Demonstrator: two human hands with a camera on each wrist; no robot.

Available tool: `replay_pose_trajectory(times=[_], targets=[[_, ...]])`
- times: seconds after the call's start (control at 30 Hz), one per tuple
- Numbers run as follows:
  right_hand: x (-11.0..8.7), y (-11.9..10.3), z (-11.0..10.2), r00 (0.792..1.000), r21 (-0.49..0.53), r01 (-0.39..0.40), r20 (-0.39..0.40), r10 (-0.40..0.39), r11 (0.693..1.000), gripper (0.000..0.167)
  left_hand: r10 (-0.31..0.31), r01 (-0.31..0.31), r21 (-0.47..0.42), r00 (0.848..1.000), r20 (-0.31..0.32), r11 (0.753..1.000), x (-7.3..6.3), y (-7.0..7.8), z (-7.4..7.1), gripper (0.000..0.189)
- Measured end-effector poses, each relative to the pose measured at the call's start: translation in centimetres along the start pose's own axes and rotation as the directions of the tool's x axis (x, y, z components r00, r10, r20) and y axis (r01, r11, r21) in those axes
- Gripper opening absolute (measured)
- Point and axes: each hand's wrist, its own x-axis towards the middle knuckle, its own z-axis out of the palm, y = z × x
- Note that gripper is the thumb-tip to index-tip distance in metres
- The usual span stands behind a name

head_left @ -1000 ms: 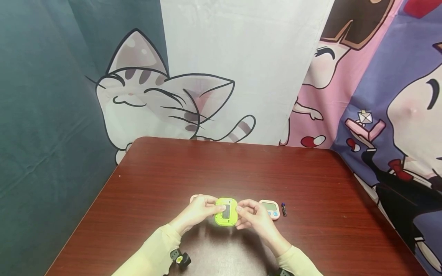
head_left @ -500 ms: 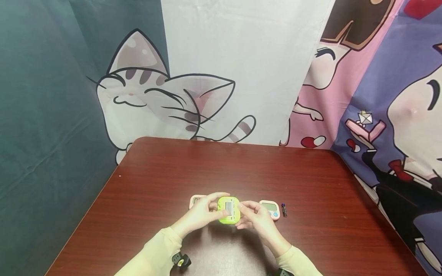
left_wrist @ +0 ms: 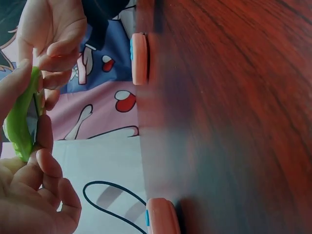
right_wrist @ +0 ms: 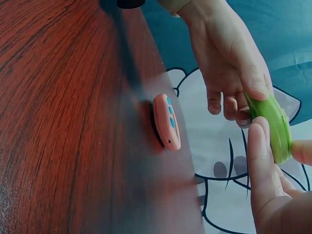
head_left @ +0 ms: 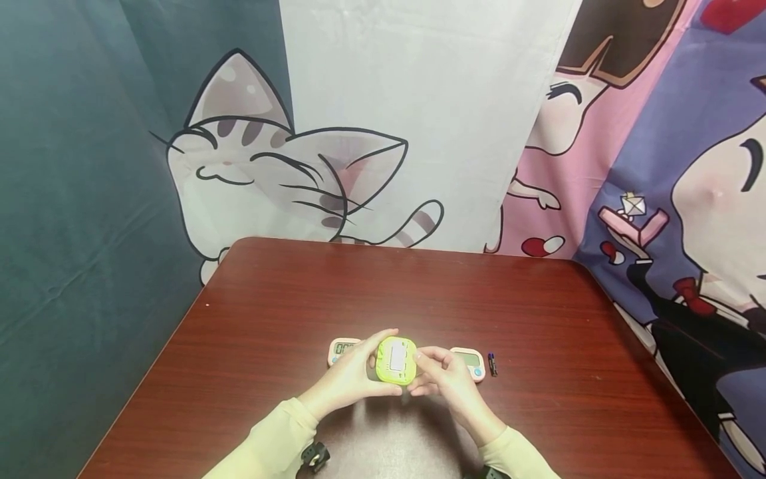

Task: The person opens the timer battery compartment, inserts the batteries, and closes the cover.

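A lime-green digital timer [head_left: 397,360] is held above the table between both hands, a bright rectangle on the side facing me. My left hand [head_left: 350,374] holds it from the left, index finger at its upper edge and thumb stretched out along the lower edge. The right edge is pinched by my right hand [head_left: 447,380], thumb in front and fingers behind. In the right wrist view the timer [right_wrist: 275,126] appears edge-on. Behind the left hand lies a pink timer [head_left: 342,347] with digits on its screen, partly covered. Another pink timer [head_left: 475,363] lies partly hidden behind the right hand.
A small dark pen-like stick [head_left: 493,364] lies right of the right-hand pink timer. All this rests on a reddish-brown wooden table [head_left: 383,286]. Cartoon-printed curtains [head_left: 431,100] hang behind it and at both sides.
My left thumb has slid off the timer's face to below its lower edge, and the left index finger has risen. The green timer has shifted slightly right and up. My right hand has barely moved.
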Motion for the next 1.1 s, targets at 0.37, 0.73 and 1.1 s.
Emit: replay_pose_trajectory(times=[0.37, 0.73, 1.1], targets=[[0.1, 0.1, -1.0, 0.994, -0.021, -0.019, 0.104, 0.021, 1.0, 0.044, 0.067, -0.059, 0.118, 0.996, -0.066, 0.991, -0.1, 0.3, -0.2, 0.083], [0.2, -0.1, -1.0, 0.992, -0.026, -0.041, 0.12, 0.044, 0.999, 0.045, 0.09, -0.079, 0.14, 0.993, -0.078, 0.987, -0.1, 0.3, -0.3, 0.082], [-0.1, -1.1, -1.3, 0.991, -0.15, -0.021, 0.128, 0.04, 0.989, 0.04, 0.119, -0.109, 0.173, 0.992, -0.047, 0.979, -0.1, 0.2, -0.3, 0.083]])
